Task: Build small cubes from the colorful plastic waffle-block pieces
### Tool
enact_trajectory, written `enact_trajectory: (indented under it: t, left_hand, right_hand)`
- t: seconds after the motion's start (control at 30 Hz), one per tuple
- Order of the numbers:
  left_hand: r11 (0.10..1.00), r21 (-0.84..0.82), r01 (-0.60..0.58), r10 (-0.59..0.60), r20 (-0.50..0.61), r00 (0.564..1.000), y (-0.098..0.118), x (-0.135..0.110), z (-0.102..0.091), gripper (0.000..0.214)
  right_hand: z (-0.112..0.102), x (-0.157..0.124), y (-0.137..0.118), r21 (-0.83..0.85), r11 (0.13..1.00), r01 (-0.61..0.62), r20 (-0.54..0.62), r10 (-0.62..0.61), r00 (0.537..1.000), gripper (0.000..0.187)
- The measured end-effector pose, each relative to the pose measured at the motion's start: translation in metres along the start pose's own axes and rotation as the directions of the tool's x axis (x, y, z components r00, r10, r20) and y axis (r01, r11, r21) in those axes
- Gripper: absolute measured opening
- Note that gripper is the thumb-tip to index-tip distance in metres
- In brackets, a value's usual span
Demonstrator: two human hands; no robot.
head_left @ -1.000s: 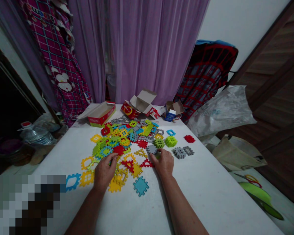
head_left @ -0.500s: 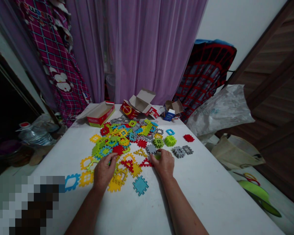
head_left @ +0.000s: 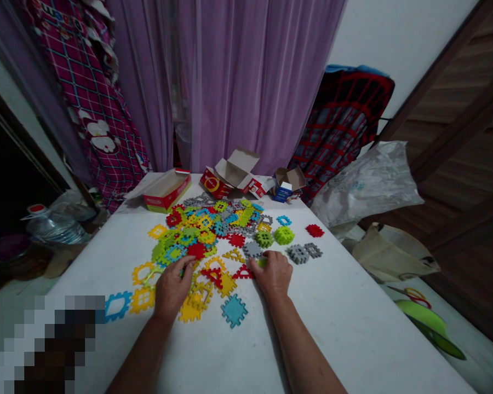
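On my feed I see two bare hands, the left hand (head_left: pixel 173 287) and the right hand (head_left: pixel 274 273), with nothing worn on either as far as the picture shows. The left forearm (head_left: pixel 142 350) and the right forearm (head_left: pixel 302 350) are uncovered down to the bottom edge of the frame, sturdy and broadening toward the elbow. The fingers (head_left: pixel 184 272) look short and thick, and in this dim light I cannot make out nails or fine marks.
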State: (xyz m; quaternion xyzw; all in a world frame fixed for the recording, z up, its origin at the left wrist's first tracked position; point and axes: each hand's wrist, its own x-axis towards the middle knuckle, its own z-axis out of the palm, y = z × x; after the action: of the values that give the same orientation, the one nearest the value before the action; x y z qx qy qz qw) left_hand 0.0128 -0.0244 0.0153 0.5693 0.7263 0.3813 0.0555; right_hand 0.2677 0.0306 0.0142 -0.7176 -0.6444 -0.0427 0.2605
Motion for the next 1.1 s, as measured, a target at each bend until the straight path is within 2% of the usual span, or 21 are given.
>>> enact_trajectory:
  t: [0.33, 1.1]
  left_hand:
    - [1.000, -0.001, -0.013, 0.013, -0.012, 1.000, -0.0010, 0.0005, 0.0008, 0.026]
    - [1.000, -0.006, -0.009, 0.009, -0.012, 1.000, -0.0041, 0.0003, 0.0032, 0.027]
  right_hand:
    - [0.0030, 0.0010, -0.0030, -0.046, 0.999, 0.013, -0.004, -0.013, 1.000, 0.038]
    - [0.0049, 0.0020, -0.0029, 0.004, 1.000, 0.021, -0.019, -0.021, 1.000, 0.035]
